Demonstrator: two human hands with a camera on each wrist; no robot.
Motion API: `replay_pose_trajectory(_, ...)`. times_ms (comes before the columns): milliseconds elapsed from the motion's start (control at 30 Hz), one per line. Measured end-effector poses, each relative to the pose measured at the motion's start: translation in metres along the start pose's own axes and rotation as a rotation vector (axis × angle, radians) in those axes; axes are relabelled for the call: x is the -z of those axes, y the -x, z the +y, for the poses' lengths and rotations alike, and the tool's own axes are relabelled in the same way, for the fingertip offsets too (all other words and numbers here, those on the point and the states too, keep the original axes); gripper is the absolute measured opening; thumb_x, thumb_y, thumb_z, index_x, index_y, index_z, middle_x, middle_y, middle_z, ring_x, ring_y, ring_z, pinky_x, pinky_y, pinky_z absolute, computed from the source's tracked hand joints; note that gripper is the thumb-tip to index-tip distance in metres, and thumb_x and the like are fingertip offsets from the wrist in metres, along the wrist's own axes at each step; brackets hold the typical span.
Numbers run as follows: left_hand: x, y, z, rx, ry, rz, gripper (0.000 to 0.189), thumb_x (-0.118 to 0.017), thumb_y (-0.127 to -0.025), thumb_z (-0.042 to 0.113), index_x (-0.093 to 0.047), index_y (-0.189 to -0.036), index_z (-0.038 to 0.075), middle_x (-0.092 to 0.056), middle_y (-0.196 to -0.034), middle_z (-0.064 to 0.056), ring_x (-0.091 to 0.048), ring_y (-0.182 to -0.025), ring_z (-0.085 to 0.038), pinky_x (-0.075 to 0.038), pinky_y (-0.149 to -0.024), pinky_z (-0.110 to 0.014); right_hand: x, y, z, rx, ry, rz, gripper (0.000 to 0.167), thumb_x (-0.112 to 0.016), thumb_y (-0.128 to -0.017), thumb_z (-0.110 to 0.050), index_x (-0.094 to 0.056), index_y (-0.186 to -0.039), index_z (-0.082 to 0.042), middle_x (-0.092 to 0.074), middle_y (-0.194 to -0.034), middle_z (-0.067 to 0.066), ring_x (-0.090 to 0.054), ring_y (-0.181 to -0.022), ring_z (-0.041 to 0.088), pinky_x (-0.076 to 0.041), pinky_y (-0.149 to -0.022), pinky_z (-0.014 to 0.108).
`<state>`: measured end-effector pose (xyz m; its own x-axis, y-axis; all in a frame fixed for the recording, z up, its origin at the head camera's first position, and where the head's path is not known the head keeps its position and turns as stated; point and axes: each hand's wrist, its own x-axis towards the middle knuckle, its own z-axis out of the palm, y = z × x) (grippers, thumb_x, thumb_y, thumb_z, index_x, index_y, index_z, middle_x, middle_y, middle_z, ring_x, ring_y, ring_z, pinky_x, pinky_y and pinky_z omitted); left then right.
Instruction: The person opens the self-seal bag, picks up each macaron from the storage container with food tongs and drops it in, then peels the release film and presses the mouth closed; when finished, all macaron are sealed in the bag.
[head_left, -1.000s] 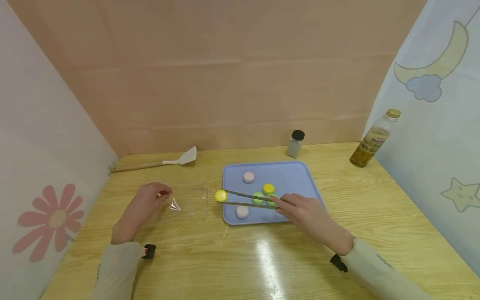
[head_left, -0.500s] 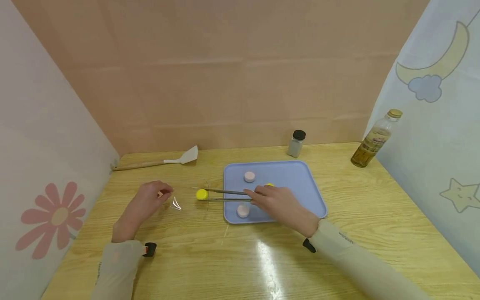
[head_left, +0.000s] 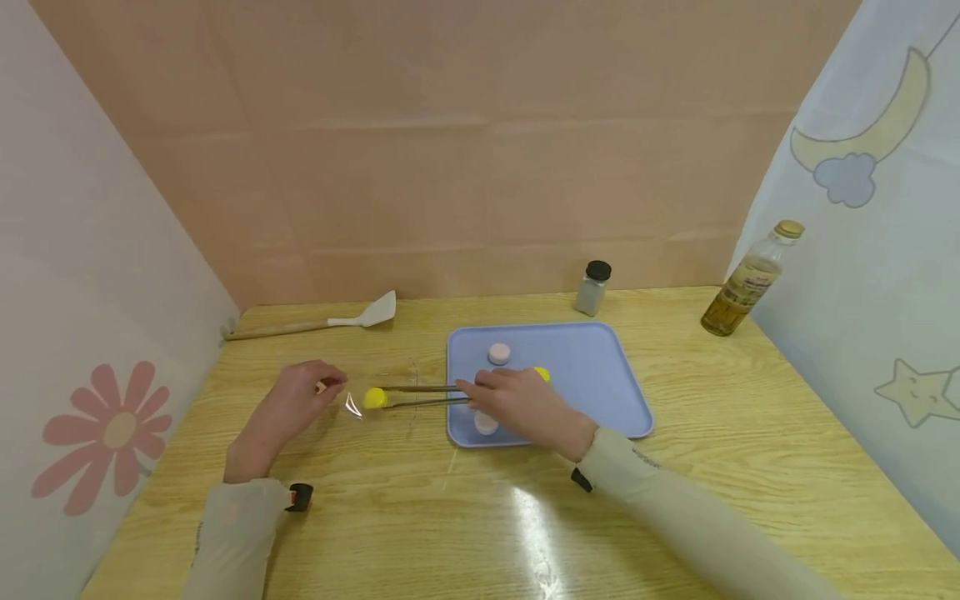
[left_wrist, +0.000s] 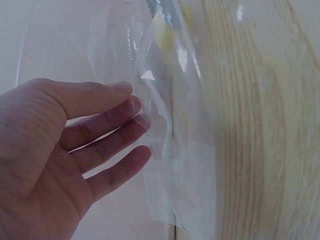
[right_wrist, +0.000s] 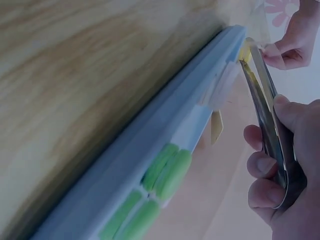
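Metal tongs (head_left: pixel 427 388) are gripped by my right hand (head_left: pixel 521 408), reaching left past the tray's edge. A yellow macaron (head_left: pixel 376 397) is held between their tips. My left hand (head_left: pixel 292 408) pinches the edge of a clear plastic bag (left_wrist: pixel 187 160) lying on the table. Through the bag's film, the left wrist view shows the macaron and a tong tip, blurred. On the blue tray (head_left: pixel 588 350) are pale pink macarons (head_left: pixel 498 353) and another yellow one, partly behind my right hand. Green macarons (right_wrist: pixel 167 170) appear in the right wrist view; that hand hides them from the head view.
A white spatula (head_left: pixel 375 312) with a wooden handle lies at the back left. Behind the tray stands a small black-lidded jar (head_left: pixel 592 290). An oil bottle (head_left: pixel 742 287) is at the back right. Fabric walls border the wooden table (head_left: pixel 420 517).
My right hand has moved left with the tongs, carrying the yellow macaron from the tray's left edge over to the bag near my left hand. The left hand stays nearly still.
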<state>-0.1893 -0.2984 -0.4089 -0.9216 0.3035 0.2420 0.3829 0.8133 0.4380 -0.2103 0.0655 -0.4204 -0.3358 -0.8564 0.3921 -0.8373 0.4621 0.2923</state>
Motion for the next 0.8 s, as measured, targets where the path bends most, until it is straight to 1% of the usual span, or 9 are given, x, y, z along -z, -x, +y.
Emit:
replay_pose_trajectory(133,0.001,0.0,0.001,-0.009,0.005,0.005,0.01,-0.071,-0.092,-0.002,-0.076,-0.1,-0.004,-0.072,-0.096,-0.012,-0.068,-0.085,-0.028,-0.057,-0.074,-0.047,-0.005,-0.009,-0.005,0.009,-0.014,0.024,0.036,-0.074,-0.095,-0.028,-0.07,-0.128,-0.015,-0.063,-0.088,-0.004,-0.059,-0.07,0.008,-0.043,-0.049,0.018)
replay_pose_trajectory(267,0.001,0.0,0.002,-0.01,0.008,0.005,0.01,-0.071,-0.092,-0.001,-0.076,-0.1,-0.003,-0.072,-0.095,-0.01,-0.068,-0.085,-0.027,-0.057,-0.074,-0.047,-0.008,-0.016,-0.009,0.018,-0.004,0.037,0.034,-0.074,-0.095,-0.029,-0.071,-0.126,-0.016,-0.063,-0.088,-0.004,-0.059,-0.068,0.008,-0.038,-0.044,0.017)
replay_pose_trajectory(367,0.002,0.0,0.003,-0.006,0.006,0.01,0.009,-0.072,-0.092,0.0,-0.076,-0.1,-0.003,-0.072,-0.095,-0.01,-0.068,-0.084,-0.026,-0.057,-0.073,-0.046,-0.01,-0.021,-0.012,0.014,-0.01,0.041,0.032,-0.073,-0.096,-0.029,-0.071,-0.125,-0.016,-0.063,-0.087,-0.005,-0.059,-0.068,0.008,-0.037,-0.043,0.017)
replay_pose_trajectory(600,0.002,-0.001,0.003,-0.004,0.012,0.019,0.009,-0.071,-0.093,0.0,-0.076,-0.1,-0.004,-0.072,-0.096,-0.013,-0.068,-0.084,-0.027,-0.057,-0.071,-0.045,-0.012,-0.03,-0.015,0.003,-0.041,-0.017,0.031,-0.069,-0.099,-0.028,-0.069,-0.128,-0.019,-0.062,-0.089,-0.004,-0.059,-0.069,0.008,-0.041,-0.047,0.019)
replay_pose_trajectory(800,0.001,-0.001,0.002,0.017,0.007,0.001,0.011,-0.07,-0.093,0.0,-0.076,-0.103,-0.003,-0.072,-0.099,-0.014,-0.067,-0.086,-0.028,-0.057,-0.072,-0.045,-0.015,-0.038,-0.018,0.025,-0.037,-0.023,0.033,-0.068,-0.1,-0.03,-0.068,-0.132,-0.022,-0.063,-0.089,-0.007,-0.059,-0.069,0.006,-0.043,-0.049,0.019)
